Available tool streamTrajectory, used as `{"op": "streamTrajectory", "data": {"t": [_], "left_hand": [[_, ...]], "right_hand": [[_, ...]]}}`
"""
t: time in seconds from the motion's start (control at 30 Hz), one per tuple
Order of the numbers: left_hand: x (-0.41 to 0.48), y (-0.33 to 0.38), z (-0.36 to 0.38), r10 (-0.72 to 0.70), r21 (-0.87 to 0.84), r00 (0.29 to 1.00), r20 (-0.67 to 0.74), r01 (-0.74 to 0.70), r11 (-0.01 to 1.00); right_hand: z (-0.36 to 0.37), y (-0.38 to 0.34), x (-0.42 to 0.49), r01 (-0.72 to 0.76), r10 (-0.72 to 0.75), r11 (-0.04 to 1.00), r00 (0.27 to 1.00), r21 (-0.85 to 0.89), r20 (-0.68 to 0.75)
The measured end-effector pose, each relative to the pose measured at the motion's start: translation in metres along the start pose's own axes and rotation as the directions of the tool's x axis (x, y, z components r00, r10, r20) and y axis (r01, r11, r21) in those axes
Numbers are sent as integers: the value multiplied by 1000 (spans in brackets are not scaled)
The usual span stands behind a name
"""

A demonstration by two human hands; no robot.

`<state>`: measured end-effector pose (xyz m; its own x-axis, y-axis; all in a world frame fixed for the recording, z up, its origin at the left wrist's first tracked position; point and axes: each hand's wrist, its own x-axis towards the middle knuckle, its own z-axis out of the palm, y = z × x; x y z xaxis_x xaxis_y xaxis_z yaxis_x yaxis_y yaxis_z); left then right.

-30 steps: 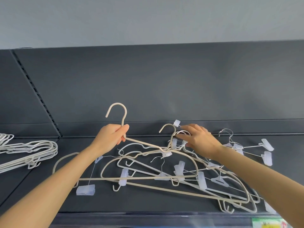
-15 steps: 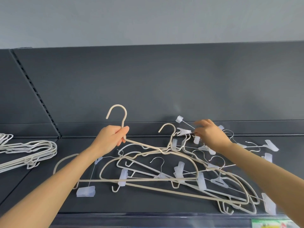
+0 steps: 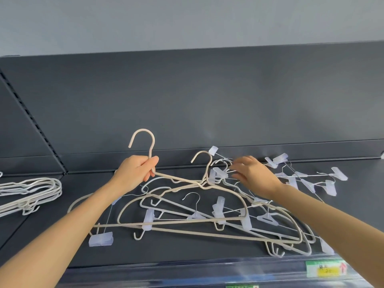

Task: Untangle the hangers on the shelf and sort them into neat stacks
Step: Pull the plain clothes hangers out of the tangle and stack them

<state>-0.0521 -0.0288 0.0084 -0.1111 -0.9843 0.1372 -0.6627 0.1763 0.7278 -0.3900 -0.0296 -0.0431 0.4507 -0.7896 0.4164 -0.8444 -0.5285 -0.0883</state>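
Holding, head view: my left hand is clenched round the neck of a cream coated clothes hanger, with its hook upright above my fist.
Long axis: its shoulder bar runs from my fist rightward and slightly down into the tangled pile of cream and clear-clip hangers on the dark grey metal shelf.
Snag: the bar meets the neck of a second cream hook between my hands; I cannot tell which lies on top.
Right hand: my right hand is at that knot, its fingers spread and blurred beside a thin wire clip hanger; I cannot tell whether they pinch it.
Nearer hand: the right is nearer the snag, and the left is nearer the neat stack of cream hangers, well apart at the left.
Judgement: freeing it likely calls for a pull up and leftward along the bar while the right hand steadies the knot.
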Motion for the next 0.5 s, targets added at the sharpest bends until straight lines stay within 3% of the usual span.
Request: {"op": "streamTrajectory", "data": {"t": [0.07, 0.17, 0.23, 0.33, 0.5], "left_hand": [[0, 2, 0, 5, -4, 1000, 2, -5, 1000], [1, 3, 0, 14, -7, 1000, 10, -14, 1000], [0, 3, 0, 21, -15, 1000, 23, -20, 1000], [-2, 2, -4, 29, -26, 999, 33, -28, 999], [-7, -1, -14, 42, -19, 998, 45, -41, 999]], "right_hand": [[-5, -7, -6, 18, -23, 997, 998, 79, 63], [-9, -17, -10, -127, 82, 986, 936, 109, 342], [-8, -23, -11, -238, 157, 963, 878, 128, 452], [-6, -28, -11, -369, 242, 909, 845, 193, 477], [-16, -40, -9, -551, 301, 702, 804, 452, 512]]}}
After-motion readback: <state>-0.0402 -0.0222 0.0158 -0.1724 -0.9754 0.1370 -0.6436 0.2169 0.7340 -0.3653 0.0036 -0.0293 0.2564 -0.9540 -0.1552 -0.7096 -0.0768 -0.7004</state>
